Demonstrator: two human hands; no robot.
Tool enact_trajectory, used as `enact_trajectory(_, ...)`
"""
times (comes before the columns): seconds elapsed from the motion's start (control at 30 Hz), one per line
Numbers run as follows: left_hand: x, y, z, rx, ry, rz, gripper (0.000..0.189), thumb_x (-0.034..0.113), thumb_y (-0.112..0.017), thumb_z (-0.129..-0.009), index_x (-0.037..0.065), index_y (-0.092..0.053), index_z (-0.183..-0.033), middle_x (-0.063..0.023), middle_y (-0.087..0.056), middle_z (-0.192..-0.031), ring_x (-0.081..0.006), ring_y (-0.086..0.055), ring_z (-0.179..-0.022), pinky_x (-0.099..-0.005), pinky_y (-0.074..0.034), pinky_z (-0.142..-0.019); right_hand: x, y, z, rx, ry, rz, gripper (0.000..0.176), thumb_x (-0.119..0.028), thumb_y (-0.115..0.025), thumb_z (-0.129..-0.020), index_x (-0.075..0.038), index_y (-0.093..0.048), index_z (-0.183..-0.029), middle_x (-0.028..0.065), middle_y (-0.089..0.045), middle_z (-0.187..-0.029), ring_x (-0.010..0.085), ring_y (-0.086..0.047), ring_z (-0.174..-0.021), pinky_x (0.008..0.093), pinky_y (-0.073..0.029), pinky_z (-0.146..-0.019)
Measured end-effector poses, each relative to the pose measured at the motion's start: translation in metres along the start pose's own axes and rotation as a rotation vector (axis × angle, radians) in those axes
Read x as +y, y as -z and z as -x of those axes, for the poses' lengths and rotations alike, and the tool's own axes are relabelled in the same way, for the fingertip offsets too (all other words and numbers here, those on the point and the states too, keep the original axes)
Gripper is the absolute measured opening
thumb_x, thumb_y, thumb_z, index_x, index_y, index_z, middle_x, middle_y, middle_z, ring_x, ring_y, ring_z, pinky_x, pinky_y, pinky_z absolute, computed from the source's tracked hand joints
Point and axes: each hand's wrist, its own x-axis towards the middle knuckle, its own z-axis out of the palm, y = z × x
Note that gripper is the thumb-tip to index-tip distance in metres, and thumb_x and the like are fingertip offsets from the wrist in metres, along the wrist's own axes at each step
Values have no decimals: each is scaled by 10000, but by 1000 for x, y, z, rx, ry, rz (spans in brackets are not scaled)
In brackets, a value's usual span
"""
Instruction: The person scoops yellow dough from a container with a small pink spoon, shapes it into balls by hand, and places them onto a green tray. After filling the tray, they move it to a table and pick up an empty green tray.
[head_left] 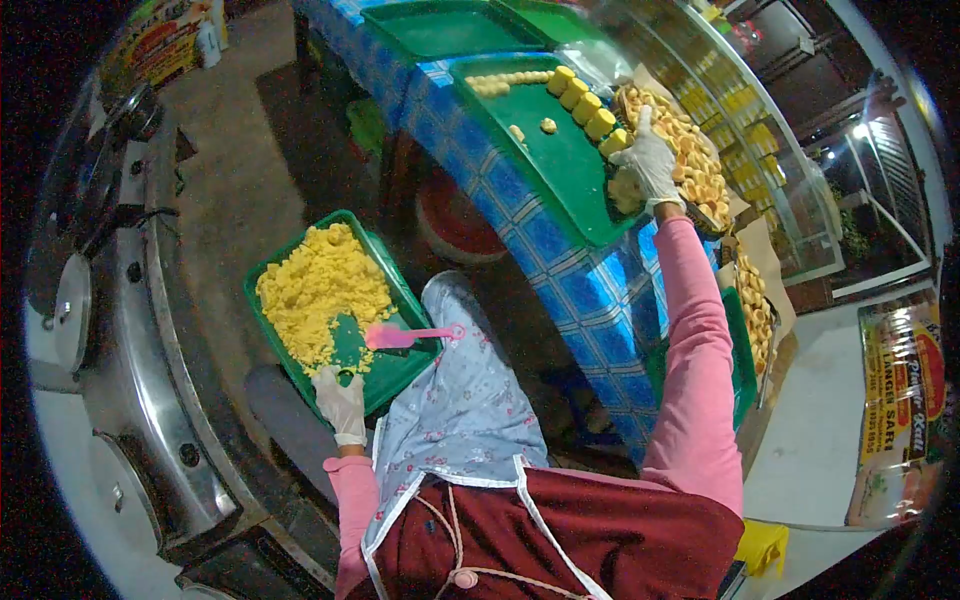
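Hands apart: left hand (340, 405) clamps tray (392, 366) rim beside the table (520, 232); right hand (650, 160) on the table's cakes (585, 105), grip unclear. Few shaped, heap of mix (320, 285) left.

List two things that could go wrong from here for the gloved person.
1. The left hand grips the crumb tray at one corner, away from the table. If the tray tips, the yellow crumbs and the loose pink scoop may slide off.
2. The right hand reaches over the table tray, close to the row of yellow blocks. The hand or sleeve could knock them over.
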Motion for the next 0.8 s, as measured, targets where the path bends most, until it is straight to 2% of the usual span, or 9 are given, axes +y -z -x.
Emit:
enact_trajectory(0.3, -1, 0, 1, -42, 46, 12, 429, 166, -784, -679, 39, -577, -1033, -208, -545, -1005, -404, -559, -938, -462, -472, -801, -9, -21, -16, 7, -74, -92, 1138, -206, -827, -656, -51, -135, -1547, 262, -693, -916, 397, -694, -885, 472, -533, -749)
enact_trajectory(0.33, -1, -2, 0, -37, 39, 18, 427, 168, -783, -676, 42, -581, -1030, -205, -549, -999, -402, -559, -939, -462, -472, -802, 4, -34, -18, 100, 30, -80, 973, -261, -737, -762, -71, -190, -1544, 265, -695, -922, 402, -694, -834, 496, -536, -715)
enact_trajectory(0.43, -9, -9, 1, -27, 41, 14, 414, 175, -775, -666, 49, -595, -1017, -193, -562, -981, -394, -561, -946, -463, -474, -809, 3, -13, -19, 100, 84, 48, 840, -180, -687, -819, -94, -252, -1533, 247, -696, -1004, 379, -694, -885, 494, -533, -723)
enact_trajectory(0.47, -1, -4, -1, -35, 53, -1, 406, 179, -770, -663, 52, -602, -1011, -187, -569, -977, -388, -563, -949, -463, -475, -812, -8, 9, -8, 292, 294, -31, 844, -154, -711, -792, -103, -296, -1525, 230, -692, -1062, 363, -694, -904, 459, -537, -769)
enact_trajectory(0.53, 1, -2, 2, 7, 24, 5, 412, 182, -744, -688, 52, -632, -1062, -185, -596, -1014, -383, -565, -974, -459, -470, -847, -46, 56, 28, 327, 437, -259, 763, -94, -711, -793, -115, -399, -1489, 179, -681, -1176, 289, -690, -906, 380, -544, -808)
enact_trajectory(0.6, 7, 1, -2, 15, 69, 41, 430, 167, -732, -723, 47, -636, -1125, -201, -594, -1043, -390, -567, -1003, -457, -467, -866, -81, 91, 83, 102, 434, -464, 622, -25, -682, -822, -111, -516, -1416, 114, -657, -1274, 184, -666, -895, 300, -539, -797)
enact_trajectory(0.67, 21, 11, -15, 44, 41, 86, 425, 162, -726, -771, 30, -622, -1161, -208, -584, -1050, -391, -568, -1000, -455, -465, -852, -102, 96, 148, -197, 410, -940, 511, -45, -674, -842, -102, -600, -1344, 73, -673, -1242, 148, -647, -926, 284, -520, -818)
enact_trajectory(0.73, 27, 13, -36, 65, 26, 67, 432, 174, -719, -803, 17, -599, -1187, -209, -572, -1056, -393, -564, -996, -453, -462, -834, -116, 89, 218, -307, 654, -810, 410, -109, -694, -850, -104, -671, -1259, 52, -701, -1195, 170, -647, -958, 312, -502, -854)
enact_trajectory(0.8, 28, 4, -59, 118, -38, 50, 431, 173, -723, -803, 16, -591, -1182, -205, -566, -1043, -387, -561, -982, -454, -462, -828, -135, 70, 278, -544, 554, -760, 411, -161, -722, -828, -146, -685, -1237, 117, -712, -1061, 242, -660, -867, 346, -521, -798)
